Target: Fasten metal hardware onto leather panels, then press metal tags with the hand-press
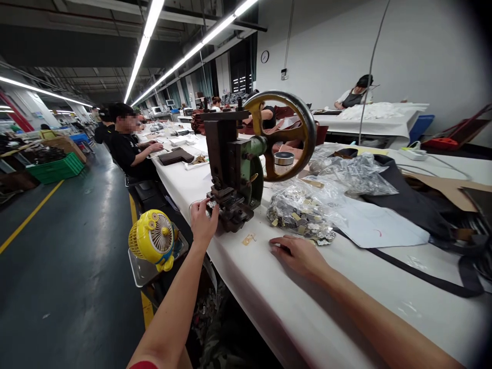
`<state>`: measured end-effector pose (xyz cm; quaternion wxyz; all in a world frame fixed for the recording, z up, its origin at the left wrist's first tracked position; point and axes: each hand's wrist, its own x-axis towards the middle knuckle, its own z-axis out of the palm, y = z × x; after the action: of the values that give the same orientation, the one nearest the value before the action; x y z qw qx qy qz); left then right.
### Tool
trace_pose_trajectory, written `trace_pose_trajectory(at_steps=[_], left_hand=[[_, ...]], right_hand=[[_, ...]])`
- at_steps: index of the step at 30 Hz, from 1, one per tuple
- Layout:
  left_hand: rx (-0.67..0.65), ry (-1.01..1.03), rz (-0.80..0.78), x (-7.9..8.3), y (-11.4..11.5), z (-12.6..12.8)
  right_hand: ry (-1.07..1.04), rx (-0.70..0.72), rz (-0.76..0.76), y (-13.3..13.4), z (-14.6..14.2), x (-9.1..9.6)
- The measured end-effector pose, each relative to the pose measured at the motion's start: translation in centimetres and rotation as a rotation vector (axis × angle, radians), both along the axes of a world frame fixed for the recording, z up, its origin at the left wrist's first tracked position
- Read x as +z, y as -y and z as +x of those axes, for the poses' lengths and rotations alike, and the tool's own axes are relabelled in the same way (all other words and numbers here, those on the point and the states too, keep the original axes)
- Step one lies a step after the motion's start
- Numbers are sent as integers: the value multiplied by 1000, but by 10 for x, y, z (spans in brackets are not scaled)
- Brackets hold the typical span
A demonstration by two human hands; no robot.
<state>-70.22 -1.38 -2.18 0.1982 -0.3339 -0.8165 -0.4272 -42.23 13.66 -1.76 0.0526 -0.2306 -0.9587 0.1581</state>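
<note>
A hand press with a dark iron body, a green side and a large yellow-brown handwheel stands at the table's edge. My left hand is at its lower front, thumb and fingers curled about the die area. Something small and shiny shows between them, too small to name. On the cloth to the right of the press, my right hand rests with its fingers stretched out, holding nothing. A small tan scrap lies between the hands. Just beyond my right hand is a clear plastic bag of small metal pieces.
A yellow fan stands on a metal tray to the left. Right of the bag lie white paper and a black strap. A person in black sits along the table. A green crate is across the aisle.
</note>
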Motion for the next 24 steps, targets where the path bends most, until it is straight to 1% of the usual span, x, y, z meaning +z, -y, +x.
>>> trace_pose_trajectory(at_steps=[2, 4, 8, 15, 20, 24], left_hand=[[47, 109, -44, 4, -7, -1], [47, 154, -79, 9, -12, -4], [34, 173, -38, 13, -13, -7], [-14, 77, -25, 3, -1, 7], [-64, -65, -105, 4, 6, 10], [-122, -86, -163, 5, 9, 9]], right_hand=[[0, 0, -1, 0, 0, 0], [2, -1, -4, 0, 0, 0], [-1, 5, -1, 1, 1, 0], [-7, 10, 5, -1, 2, -1], [-18, 17, 0, -2, 3, -1], [-17, 15, 0, -2, 2, -2]])
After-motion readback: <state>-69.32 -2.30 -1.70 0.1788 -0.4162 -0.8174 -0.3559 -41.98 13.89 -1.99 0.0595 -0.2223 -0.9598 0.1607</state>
